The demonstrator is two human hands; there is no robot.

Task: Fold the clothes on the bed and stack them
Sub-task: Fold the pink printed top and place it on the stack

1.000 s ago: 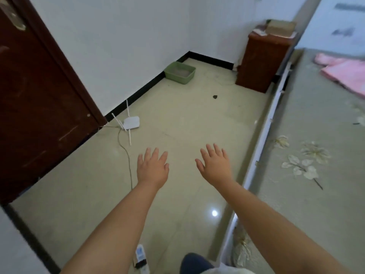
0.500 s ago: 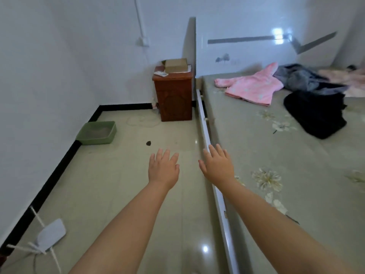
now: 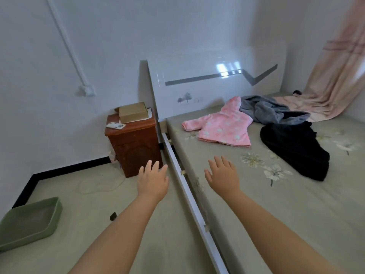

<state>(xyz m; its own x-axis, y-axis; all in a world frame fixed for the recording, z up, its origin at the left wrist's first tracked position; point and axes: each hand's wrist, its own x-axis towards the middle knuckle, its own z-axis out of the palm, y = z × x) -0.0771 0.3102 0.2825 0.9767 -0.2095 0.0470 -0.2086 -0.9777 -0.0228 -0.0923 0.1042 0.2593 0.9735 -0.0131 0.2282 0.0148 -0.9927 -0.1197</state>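
Three garments lie unfolded near the head of the bed (image 3: 296,204): a pink fleece jacket (image 3: 223,126) spread flat, a crumpled grey garment (image 3: 264,110) behind it, and a black garment (image 3: 294,147) to the right. My left hand (image 3: 152,179) hovers over the floor beside the bed rail, fingers spread, empty. My right hand (image 3: 223,176) is held out over the near edge of the mattress, open and empty, well short of the clothes.
A brown nightstand (image 3: 134,145) with a cardboard box (image 3: 133,112) stands left of the headboard (image 3: 207,88). A green tray (image 3: 29,222) sits on the floor at left. A pink curtain (image 3: 339,76) drapes onto the bed's far right corner.
My view has swung right and up from the floor and door to the bed. The clothes and headboard have come into full view. Both hands stay stretched out, open.
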